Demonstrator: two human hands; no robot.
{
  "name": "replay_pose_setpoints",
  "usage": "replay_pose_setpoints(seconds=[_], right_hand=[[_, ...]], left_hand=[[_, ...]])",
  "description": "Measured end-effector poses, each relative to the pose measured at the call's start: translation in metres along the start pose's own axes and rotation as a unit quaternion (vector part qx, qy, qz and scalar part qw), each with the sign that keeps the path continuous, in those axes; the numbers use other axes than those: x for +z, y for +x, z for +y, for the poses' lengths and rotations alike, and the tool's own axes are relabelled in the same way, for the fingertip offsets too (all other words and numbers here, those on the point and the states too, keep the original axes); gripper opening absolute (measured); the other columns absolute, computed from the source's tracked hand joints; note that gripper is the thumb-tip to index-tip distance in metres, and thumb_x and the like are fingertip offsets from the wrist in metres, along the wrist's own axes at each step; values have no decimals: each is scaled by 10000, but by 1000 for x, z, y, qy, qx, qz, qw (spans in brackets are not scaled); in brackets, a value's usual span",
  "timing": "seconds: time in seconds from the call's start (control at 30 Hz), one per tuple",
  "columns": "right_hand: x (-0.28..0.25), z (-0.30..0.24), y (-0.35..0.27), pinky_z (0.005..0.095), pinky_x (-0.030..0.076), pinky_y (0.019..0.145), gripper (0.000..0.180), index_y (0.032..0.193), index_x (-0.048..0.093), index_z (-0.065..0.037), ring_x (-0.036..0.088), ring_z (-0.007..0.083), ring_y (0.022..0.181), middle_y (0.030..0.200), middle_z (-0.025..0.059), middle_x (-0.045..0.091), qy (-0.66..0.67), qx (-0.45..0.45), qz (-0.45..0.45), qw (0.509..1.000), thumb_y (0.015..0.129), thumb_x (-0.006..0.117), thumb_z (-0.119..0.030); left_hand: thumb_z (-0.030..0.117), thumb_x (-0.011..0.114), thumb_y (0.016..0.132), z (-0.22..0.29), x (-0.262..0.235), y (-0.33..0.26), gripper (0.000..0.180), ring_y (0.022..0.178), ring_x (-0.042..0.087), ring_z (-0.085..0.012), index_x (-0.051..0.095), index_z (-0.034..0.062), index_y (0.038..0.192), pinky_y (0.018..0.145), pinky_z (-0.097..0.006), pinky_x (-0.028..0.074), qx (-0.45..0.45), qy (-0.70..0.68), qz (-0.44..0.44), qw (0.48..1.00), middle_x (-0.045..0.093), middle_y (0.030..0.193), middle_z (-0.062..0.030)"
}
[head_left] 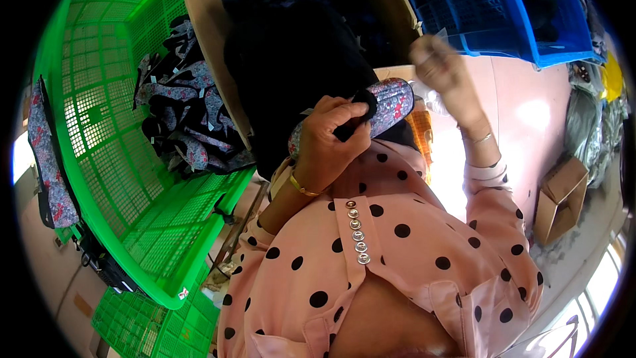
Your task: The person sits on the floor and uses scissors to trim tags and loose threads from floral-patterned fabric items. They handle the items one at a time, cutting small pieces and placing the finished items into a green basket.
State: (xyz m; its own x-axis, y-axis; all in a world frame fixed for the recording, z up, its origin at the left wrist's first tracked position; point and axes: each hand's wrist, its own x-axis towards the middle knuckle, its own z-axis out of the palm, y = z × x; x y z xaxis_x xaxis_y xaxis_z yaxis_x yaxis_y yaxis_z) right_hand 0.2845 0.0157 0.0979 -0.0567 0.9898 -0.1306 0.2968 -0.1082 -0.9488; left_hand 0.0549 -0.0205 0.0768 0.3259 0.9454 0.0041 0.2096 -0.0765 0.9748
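My left hand (329, 138) is closed around a slipper-like fabric piece (395, 103) with a floral grey-and-red quilted face and black parts. My thumb presses on a black part near its middle, and the floral end sticks out to the right of my fingers. Raised to the right, apart from the piece, is my right hand (437, 63). Motion smears its fingers, so I cannot make out whether it holds anything. Black fabric (291, 73) lies beyond and beneath my left hand.
A green plastic crate (156, 225) at the left holds a heap of similar floral pieces (192, 116). Ahead stands a cardboard box (205, 20) with dark contents. A blue crate (464, 0) is at the far right, with a small carton (562, 199) and plastic bags (589, 116) nearby.
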Motion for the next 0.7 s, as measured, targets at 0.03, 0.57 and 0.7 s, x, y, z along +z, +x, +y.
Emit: replay_pose_setpoints(seconds=[0.03,0.57,0.7], right_hand=[[-19,9,1,209,387,537,240,953,561,-57,478,61,602,664,-43,478,134,115,32,984,975,541,-294],[56,-1,-2,220,392,645,493,957,611,10,466,58,738,798,-15,532,280,-10,-449,848,753,810,-392],[58,-9,2,222,398,616,332,906,594,-13,485,44,719,762,-32,550,178,38,-477,860,786,798,-245]], left_hand=[[23,705,728,4,-4,-1,256,792,616,-201,687,-38,976,712,-275,499,-4,-13,-16,1000,653,869,-121],[3,631,840,39,-62,-15,193,787,544,-22,645,-54,1024,660,-176,462,-222,-250,-199,921,633,869,-2],[21,634,846,23,-79,-13,221,808,559,-29,607,-50,1053,688,-181,473,-228,-230,-208,923,634,896,-17]])
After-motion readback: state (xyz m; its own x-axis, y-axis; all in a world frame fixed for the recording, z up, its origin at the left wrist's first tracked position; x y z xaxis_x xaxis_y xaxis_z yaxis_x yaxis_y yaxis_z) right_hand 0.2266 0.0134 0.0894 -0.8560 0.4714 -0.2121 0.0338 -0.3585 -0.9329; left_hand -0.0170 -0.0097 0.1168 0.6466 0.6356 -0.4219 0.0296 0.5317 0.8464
